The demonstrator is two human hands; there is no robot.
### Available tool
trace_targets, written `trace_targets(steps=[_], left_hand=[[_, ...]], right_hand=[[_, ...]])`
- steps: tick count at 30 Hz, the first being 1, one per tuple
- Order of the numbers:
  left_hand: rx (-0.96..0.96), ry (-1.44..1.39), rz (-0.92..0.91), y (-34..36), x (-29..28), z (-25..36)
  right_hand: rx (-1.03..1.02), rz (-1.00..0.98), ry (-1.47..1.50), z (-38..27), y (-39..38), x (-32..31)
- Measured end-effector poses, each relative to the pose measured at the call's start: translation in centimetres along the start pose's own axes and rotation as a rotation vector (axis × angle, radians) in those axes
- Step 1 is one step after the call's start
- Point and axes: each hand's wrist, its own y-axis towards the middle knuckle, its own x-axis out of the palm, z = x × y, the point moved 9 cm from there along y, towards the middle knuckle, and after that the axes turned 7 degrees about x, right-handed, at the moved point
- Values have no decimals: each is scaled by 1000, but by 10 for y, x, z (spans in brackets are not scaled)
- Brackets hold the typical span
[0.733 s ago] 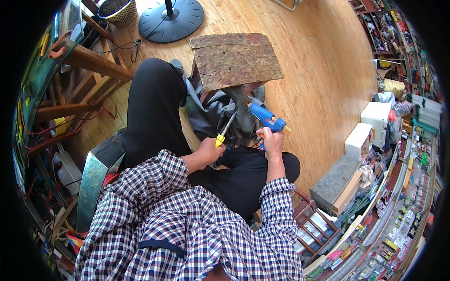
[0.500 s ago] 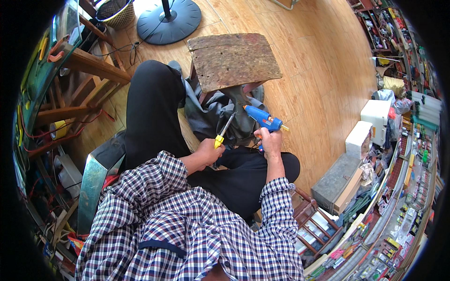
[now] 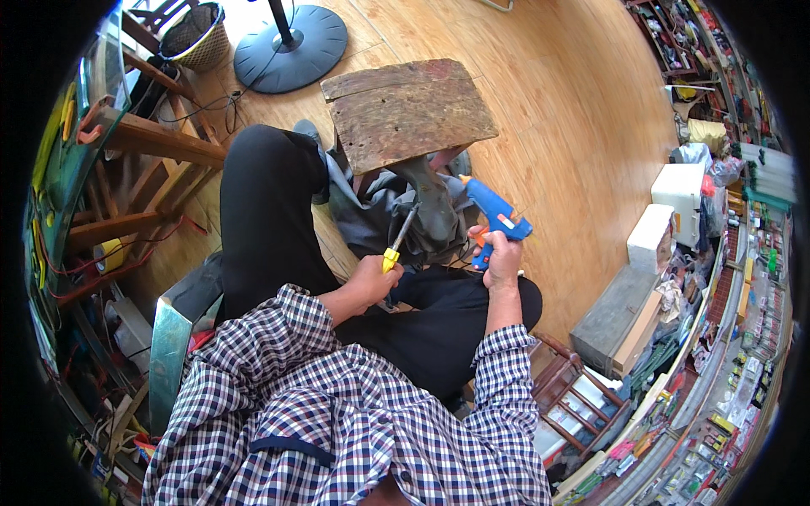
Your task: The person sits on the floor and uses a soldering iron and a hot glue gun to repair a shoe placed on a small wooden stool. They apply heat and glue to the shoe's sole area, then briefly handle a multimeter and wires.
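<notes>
My left hand (image 3: 369, 280) is closed round a yellow-handled soldering iron (image 3: 405, 229), its metal shaft pointing up and slightly right. A blue hot glue gun (image 3: 492, 207) with an orange trigger is gripped in my right hand (image 3: 504, 257). Its nozzle points up and to the left, just below the right side of a worn wooden stool (image 3: 411, 118). The two tools are apart. Behind them, grey cloth (image 3: 359, 207) lies bunched under and in front of the stool.
A round black stand base (image 3: 291, 52) and a woven basket (image 3: 202, 38) stand at the far left. Wooden frames (image 3: 160, 139) crowd the left side. To the right are a grey box (image 3: 614, 316), white boxes (image 3: 677, 198) and packed goods shelves (image 3: 734, 405). A small wooden chair (image 3: 574, 392) stands near my right elbow.
My right hand has turned the glue gun, so its nozzle points more steeply upward, and has shifted slightly right. The left hand keeps its hold, nearly still. The whole view has shifted a little.
</notes>
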Motion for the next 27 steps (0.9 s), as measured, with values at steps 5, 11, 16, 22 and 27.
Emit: trace_targets(steps=[5, 11, 16, 22, 27], left_hand=[[30, -26, -10, -1, 1, 3], [60, -3, 14, -5, -4, 12], [34, -22, 25, -8, -4, 13], [29, -51, 81, -8, -7, 15], [34, -69, 106, -8, -9, 20]], right_hand=[[-72, 26, 194, -10, 2, -25], [-68, 20, 281, -11, -10, -36], [-78, 11, 268, -8, -14, -38], [-43, 0, 283, -7, -17, -34], [-14, 2, 248, -12, -20, -21]])
